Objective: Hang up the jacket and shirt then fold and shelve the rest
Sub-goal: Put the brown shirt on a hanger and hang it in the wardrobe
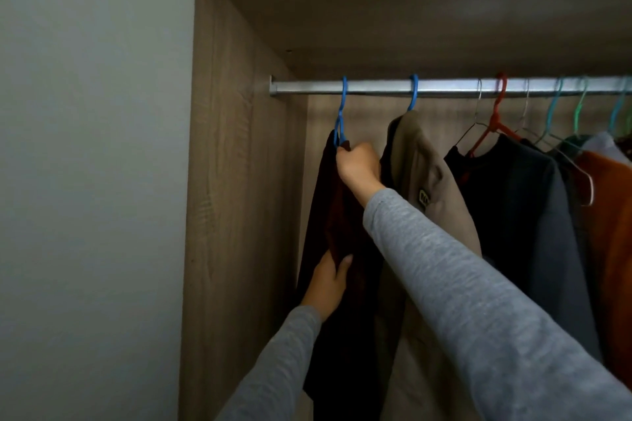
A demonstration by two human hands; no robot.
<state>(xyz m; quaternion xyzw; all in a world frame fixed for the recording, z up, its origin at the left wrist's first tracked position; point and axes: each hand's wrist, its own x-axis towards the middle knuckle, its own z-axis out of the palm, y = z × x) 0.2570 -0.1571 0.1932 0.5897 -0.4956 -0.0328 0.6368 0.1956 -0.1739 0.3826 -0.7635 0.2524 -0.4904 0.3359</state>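
Note:
A dark maroon shirt (337,215) hangs on a blue hanger (342,113) hooked over the metal rail (376,86) at the wardrobe's left end. My right hand (359,166) grips the top of the shirt at the hanger's neck. Lower down, my left hand (328,280) pinches the shirt's fabric. Just to the right, a beige jacket (424,181) hangs on a second blue hanger (413,92). My grey right sleeve crosses in front of the jacket's lower part.
The wardrobe's wooden side panel (239,181) stands close to the shirt's left, with a pale wall (92,181) beyond. Right of the jacket hang dark garments (513,215), an orange one (612,232), and red, wire and teal hangers.

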